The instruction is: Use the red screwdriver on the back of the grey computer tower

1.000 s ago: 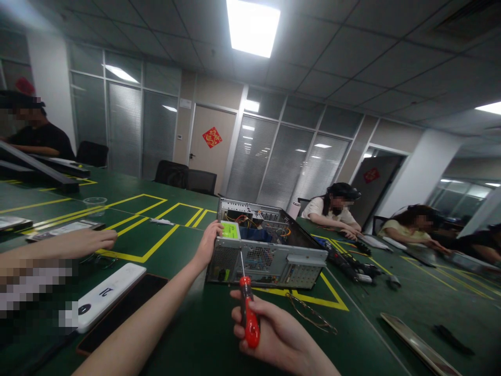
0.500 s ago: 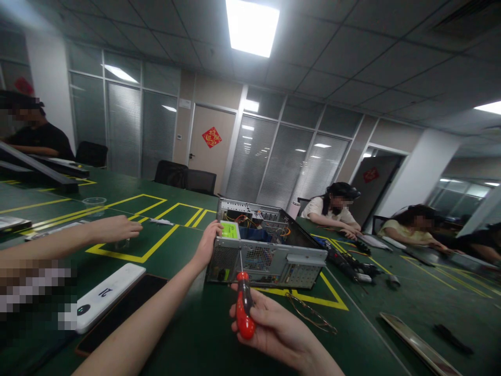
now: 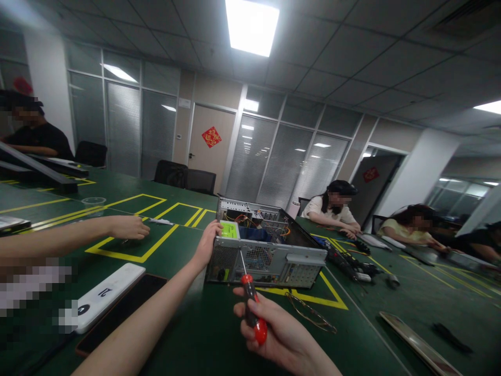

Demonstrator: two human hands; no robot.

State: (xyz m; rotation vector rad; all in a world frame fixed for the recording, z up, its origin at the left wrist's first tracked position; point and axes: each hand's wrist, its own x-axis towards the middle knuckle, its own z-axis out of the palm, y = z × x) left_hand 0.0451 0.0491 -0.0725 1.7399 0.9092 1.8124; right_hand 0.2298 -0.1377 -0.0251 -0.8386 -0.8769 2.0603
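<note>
An open desktop computer case (image 3: 274, 243) lies on its side on the green table, its metal back panel facing me. Inside are coloured wires and a power supply (image 3: 229, 230) with a yellow-green label at the left corner. Wrapped around that corner of the case is my left hand (image 3: 207, 243). My right hand (image 3: 274, 324) grips a red and black screwdriver (image 3: 253, 308) by its handle. Its thin shaft slants up and left to the back panel, with the tip at or very close to the panel's upper edge below the power supply.
At left, another person's arm (image 3: 94, 232) reaches over the table. A white power bank (image 3: 110, 297) and dark phone (image 3: 125, 313) lie nearer. Right of the case are a loose cable (image 3: 311, 313), tools (image 3: 354, 266) and another phone (image 3: 420, 342). Several people sit around.
My right hand has shifted slightly right, and the screwdriver handle leans further right and lower. My left hand and the case stay put. The other person's hand at left moved slightly right.
</note>
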